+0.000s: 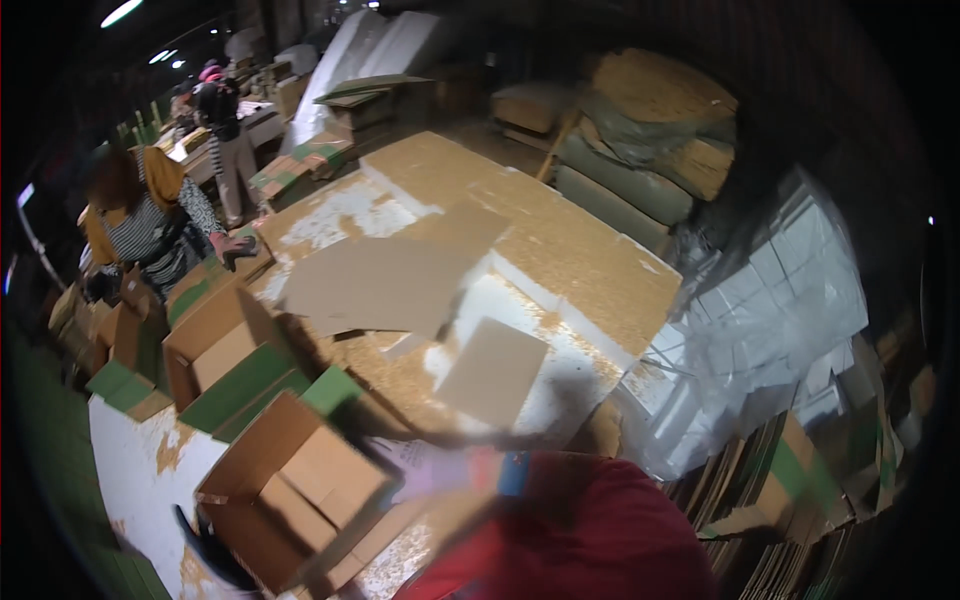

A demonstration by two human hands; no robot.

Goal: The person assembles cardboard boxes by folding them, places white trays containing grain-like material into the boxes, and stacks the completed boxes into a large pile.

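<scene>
In front of me an open cardboard box (318,470) stands tilted, its brown inside and bottom seam facing up. My right hand (415,472), in a pale lilac glove and smeared by motion, grips the box's right wall. Against the outside of its left wall is my left hand (215,552), in a dark glove, mostly hidden by the box. The two hands hold the box between them. Just beyond it sits another open box (218,352) with green-banded flaps.
Flat cardboard sheets (375,285) and a smaller grey-brown piece (493,372) lie on the worn white-and-tan table (590,300). A co-worker (150,215) handles boxes at the far left. On the right are plastic-wrapped white blocks (775,290) and stacked folded cartons (790,480).
</scene>
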